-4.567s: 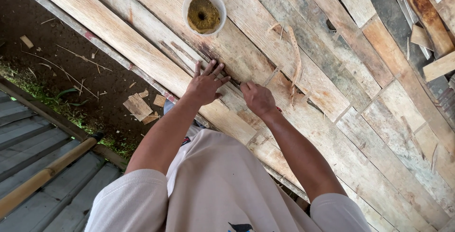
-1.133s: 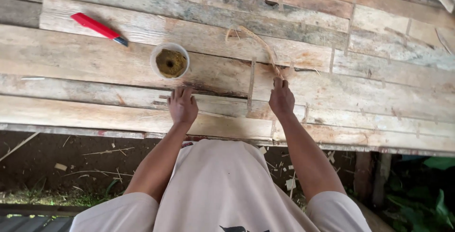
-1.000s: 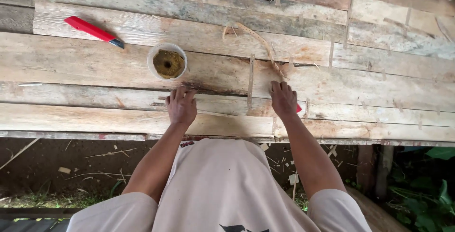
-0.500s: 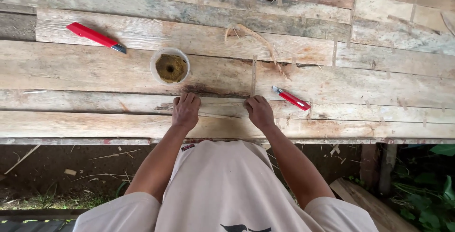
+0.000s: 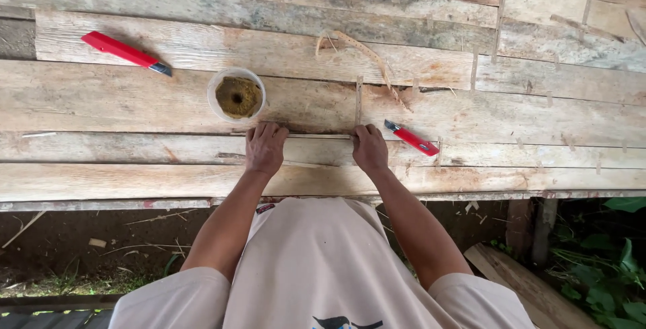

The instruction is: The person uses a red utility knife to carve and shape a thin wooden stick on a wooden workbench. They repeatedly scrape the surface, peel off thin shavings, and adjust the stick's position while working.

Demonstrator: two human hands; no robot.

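Strip: a thin, pale sliver of wood or bamboo (image 5: 319, 136) lies flat along a seam between two planks, running straight from one hand to the other, slender and light against the grey boards.
Left hand: the left hand (image 5: 264, 149) is palm down, fingers curled, fingertips pressing the strip's left end.
Right hand: the right hand (image 5: 370, 149) is knuckles up, fingers bent, pinning the strip's right end to the board.
Worktop: weathered planks (image 5: 134, 100), stained and patchy, laid side by side.
Cup: a white cup of brownish-yellow paste (image 5: 236, 95) sits just above the left hand.
Small cutter: a red utility knife (image 5: 412, 138) lies just right of the right hand.
Long cutter: a bigger red knife (image 5: 126, 53) rests well up to the left.
Loose strips: curled slivers (image 5: 363, 56) lie above the right hand.
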